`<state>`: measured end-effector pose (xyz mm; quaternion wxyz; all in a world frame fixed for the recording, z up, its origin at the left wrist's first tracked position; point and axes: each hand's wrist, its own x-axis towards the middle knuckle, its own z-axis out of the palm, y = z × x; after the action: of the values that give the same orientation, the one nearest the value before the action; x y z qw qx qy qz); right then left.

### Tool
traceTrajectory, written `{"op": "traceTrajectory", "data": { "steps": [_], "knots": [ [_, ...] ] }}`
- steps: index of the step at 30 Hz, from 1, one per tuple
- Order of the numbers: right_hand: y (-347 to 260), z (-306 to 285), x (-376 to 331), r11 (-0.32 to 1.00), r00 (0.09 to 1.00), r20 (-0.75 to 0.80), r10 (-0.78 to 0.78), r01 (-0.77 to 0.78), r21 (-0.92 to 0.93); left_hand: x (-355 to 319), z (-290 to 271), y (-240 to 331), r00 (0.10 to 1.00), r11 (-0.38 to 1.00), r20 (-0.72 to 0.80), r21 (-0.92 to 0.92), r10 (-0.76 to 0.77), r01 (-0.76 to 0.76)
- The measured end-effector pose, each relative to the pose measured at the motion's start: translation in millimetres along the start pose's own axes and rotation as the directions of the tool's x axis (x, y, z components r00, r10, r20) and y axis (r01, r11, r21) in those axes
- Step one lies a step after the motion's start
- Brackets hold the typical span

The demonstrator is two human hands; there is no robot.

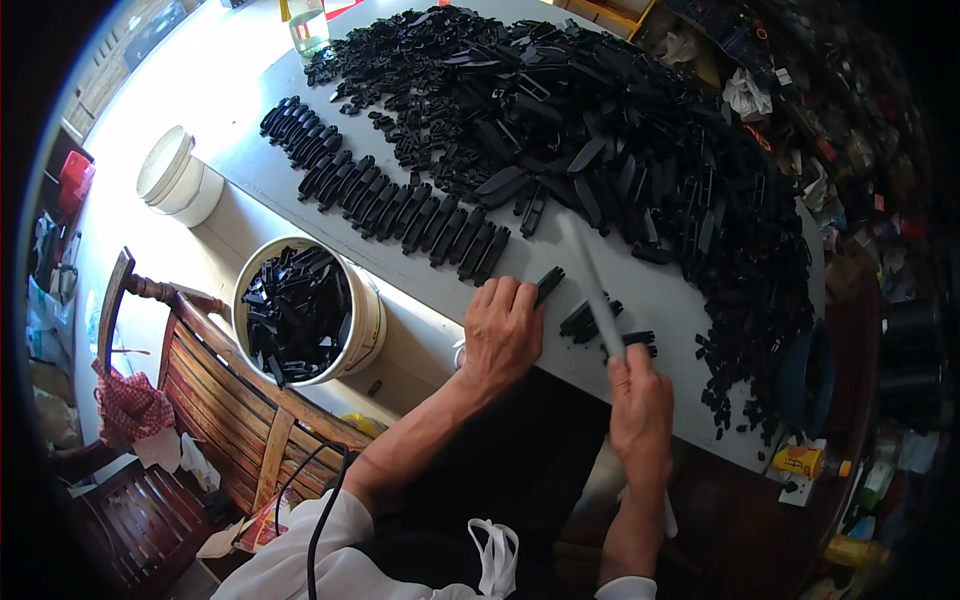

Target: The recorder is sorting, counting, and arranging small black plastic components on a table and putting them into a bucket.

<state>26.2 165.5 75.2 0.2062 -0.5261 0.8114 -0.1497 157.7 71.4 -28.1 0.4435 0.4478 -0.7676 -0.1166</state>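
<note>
My left hand [503, 325] is closed at the table's near edge, its fingers on a black plastic part [549, 285] whose end sticks out to the right. In my right hand [641, 405] is a long, flat grey bar [592, 275], tilted up and away and smeared by motion. Beneath and beside the bar lie a black clip-like part [578, 322] and another black part [640, 344]. A long row of black curved parts [420, 222], set side by side, runs from near my left hand toward the far left.
A big heap of loose black parts [600, 150] covers the far and right side of the grey table [400, 268]. Left of it stand a bucket [367, 325] full of black parts, a white lidded bucket [200, 195] and a wooden chair [215, 375]. A bottle [308, 30] stands at the back.
</note>
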Motion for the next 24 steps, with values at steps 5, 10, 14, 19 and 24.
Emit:
{"op": "traceTrajectory", "data": {
  "steps": [5,10,14,19,24],
  "knots": [
    [-1.7,-4.8,-1.2,0.998,0.992,-0.114,-0.055,0.06,0.036,-0.6,0.5,2.2,1.0,0.999,0.0,-0.038,0.0,0.0],
    [7.8,2.6,9.1,0.988,0.997,0.03,0.076,-0.071,-0.134,-0.2,2.2,-3.0,1.0,0.999,-0.013,-0.051,-0.007,0.006],
    [12.3,-11.1,-1.7,1.0,0.995,-0.101,0.026,-0.026,-0.005,1.5,-1.5,3.7,0.997,0.998,0.079,-0.068,-0.015,0.02],
    [22.8,-6.9,-8.6,0.995,0.996,-0.091,-0.014,0.023,0.096,8.4,-12.7,11.4,1.0,0.994,-0.023,0.107,-0.021,0.024],
    [16.2,6.2,-7.9,0.995,0.998,-0.043,-0.046,0.049,0.087,17.1,-22.6,-15.0,0.986,0.955,-0.09,0.25,-0.139,0.158]
  ]
}}
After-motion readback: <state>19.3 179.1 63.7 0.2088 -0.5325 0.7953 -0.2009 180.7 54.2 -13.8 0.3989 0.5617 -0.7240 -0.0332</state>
